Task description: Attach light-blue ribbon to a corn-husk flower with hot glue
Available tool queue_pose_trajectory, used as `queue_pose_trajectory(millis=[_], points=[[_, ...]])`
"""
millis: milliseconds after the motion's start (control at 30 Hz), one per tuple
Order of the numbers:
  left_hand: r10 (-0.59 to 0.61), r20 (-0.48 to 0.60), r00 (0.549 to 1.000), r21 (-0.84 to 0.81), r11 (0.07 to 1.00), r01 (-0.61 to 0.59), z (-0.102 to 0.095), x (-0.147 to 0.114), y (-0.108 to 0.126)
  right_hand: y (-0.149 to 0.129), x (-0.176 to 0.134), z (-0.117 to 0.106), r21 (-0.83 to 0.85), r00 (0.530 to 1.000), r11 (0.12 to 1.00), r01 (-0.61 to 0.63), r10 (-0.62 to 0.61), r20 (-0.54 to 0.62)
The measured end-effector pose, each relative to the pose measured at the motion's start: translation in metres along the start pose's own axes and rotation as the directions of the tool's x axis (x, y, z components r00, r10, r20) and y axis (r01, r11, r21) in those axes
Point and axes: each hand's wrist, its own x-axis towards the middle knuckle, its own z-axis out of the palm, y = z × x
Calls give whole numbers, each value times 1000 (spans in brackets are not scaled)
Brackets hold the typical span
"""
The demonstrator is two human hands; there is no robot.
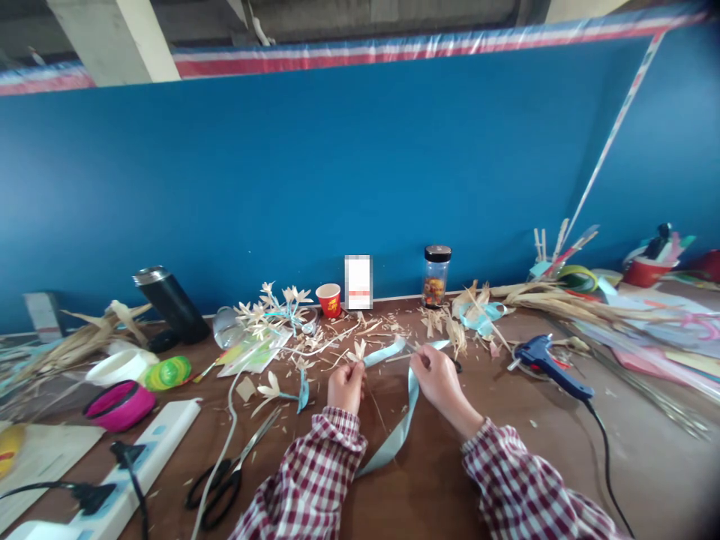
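Between the fingertips of my left hand [345, 388] is a small pale husk flower [358, 351], its petals pointing up. My right hand [442, 381] pinches a light blue ribbon [397, 442]; one stretch runs across toward the flower, and another loops down to the tabletop between my forearms. Whether the ribbon is fixed to the flower's stem I cannot tell. Left of my left hand lies another pale flower [271, 385] with a blue-wrapped stem. Scissors [239, 463] with black handles lie on the table, blades pointing away from me.
Husk scraps litter the brown table [416, 499]. Finished-looking flowers [281, 307], a red paper cup [329, 301] and a jar [437, 277] stand at the back. A blue glue gun [551, 366] lies right; a power strip [140, 465], pink bowl [120, 405] and black flask [174, 304] are left.
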Motion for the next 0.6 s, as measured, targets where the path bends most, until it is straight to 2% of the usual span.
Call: queue_pose_trajectory(millis=[267,467,600], points=[[54,-30,998,73,996,-51,-2,0,-4,-2,-5,-5,-371,999,929,20,-35,-33],[56,-57,997,69,996,-52,0,-5,-6,-1,-4,-2,-500,997,862,78,-75,28],[45,-54,998,19,999,-44,-3,-6,1,4,3,-7,-537,999,844,0,19,31]])
